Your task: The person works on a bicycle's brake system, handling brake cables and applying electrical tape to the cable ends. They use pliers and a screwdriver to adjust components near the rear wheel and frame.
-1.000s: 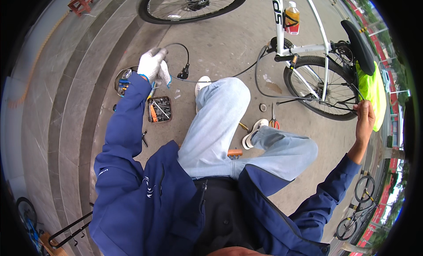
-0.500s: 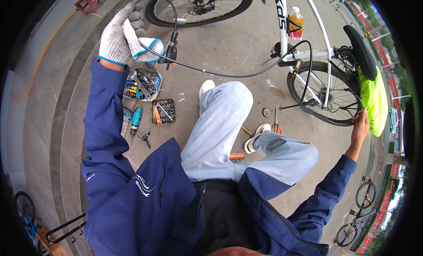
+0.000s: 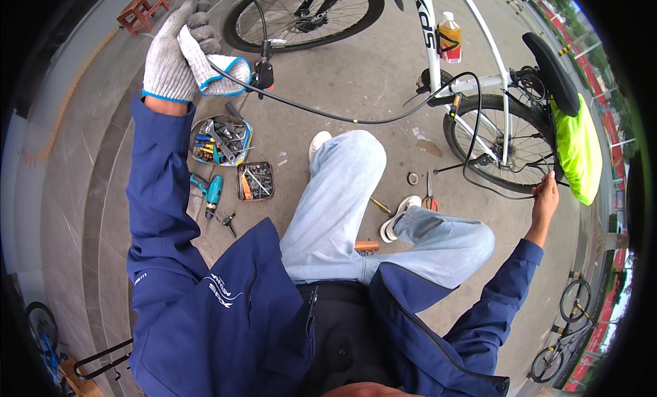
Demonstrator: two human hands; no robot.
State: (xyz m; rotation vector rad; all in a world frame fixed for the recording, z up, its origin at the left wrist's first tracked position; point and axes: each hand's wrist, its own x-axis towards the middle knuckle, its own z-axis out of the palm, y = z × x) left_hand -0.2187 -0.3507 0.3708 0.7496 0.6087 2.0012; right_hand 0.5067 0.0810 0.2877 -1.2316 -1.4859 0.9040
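My left hand point(image 3: 171, 58), in a grey-white knit glove, is raised at the upper left with its fingers curled round a second, blue-edged glove point(image 3: 217, 72). Next to that glove hangs a black bicycle lever unit point(image 3: 261, 75). A long black cable point(image 3: 356, 121) sags from beside the left hand across to the white bicycle frame point(image 3: 430, 38). At the far right my bare right hand point(image 3: 545, 204) has its fingers closed at the end of a black cable loop point(image 3: 468, 166), close to the rear wheel point(image 3: 506, 134) and a bright yellow-green saddle cover point(image 3: 580, 154).
Near my left arm lie a tool bag point(image 3: 222, 140), a box of small parts point(image 3: 256, 181), a teal cordless drill point(image 3: 213, 194) and a hex key tool point(image 3: 228, 224). Red-handled scissors point(image 3: 430, 201) and a tape roll point(image 3: 413, 179) rest beside my right shoe. A bottle point(image 3: 449, 38) sits on the frame.
My right hand has shifted slightly left. My left hand has moved a little left, along with the glove and the lever unit. The whole view has shifted slightly.
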